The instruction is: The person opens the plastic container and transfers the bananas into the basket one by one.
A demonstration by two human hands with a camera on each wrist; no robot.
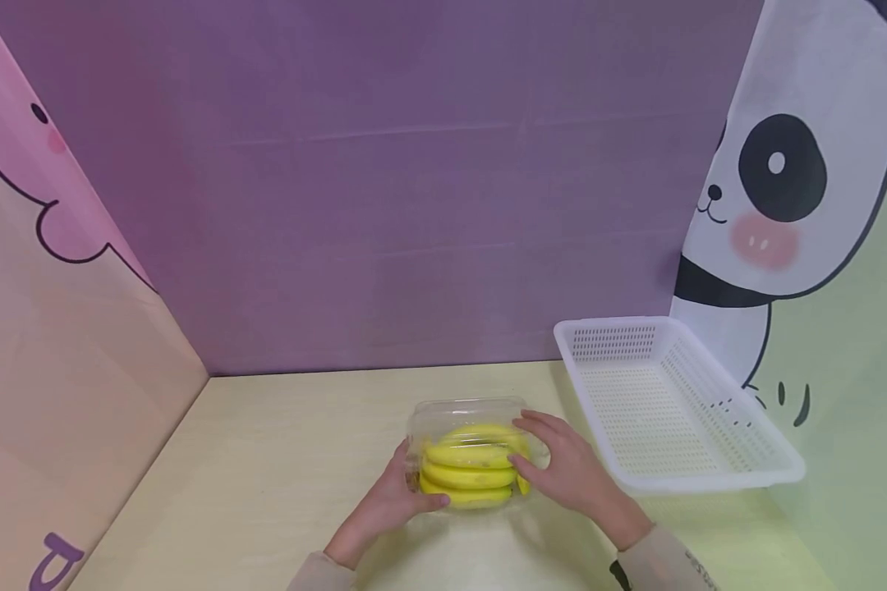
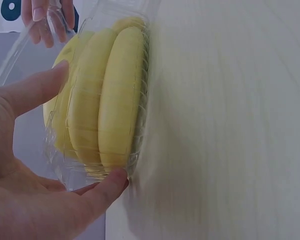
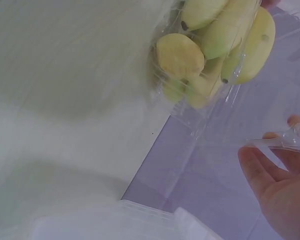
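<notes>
Several yellow bananas (image 1: pixel 467 478) lie stacked in a clear plastic clamshell box (image 2: pixel 142 100) on the table. Its transparent lid (image 1: pixel 467 408) stands raised at the back, hinged open. The left hand (image 1: pixel 393 496) grips the box's left end, with the thumb at the front rim; in the left wrist view its fingers curl round that end. At the right side, the right hand (image 1: pixel 572 468) pinches the lid's edge, as the right wrist view shows with the hand (image 3: pixel 285 180) apart from the fruit. Banana tips (image 3: pixel 185 25) face the box's right end.
A white perforated plastic basket (image 1: pixel 683 484) stands at the right, close beside the right hand. The pale wooden table (image 1: pixel 266 460) meets a purple backdrop (image 1: pixel 384 246) behind. Side panels carry a panda drawing (image 1: pixel 813 246) and a pink cartoon figure (image 1: pixel 81 230).
</notes>
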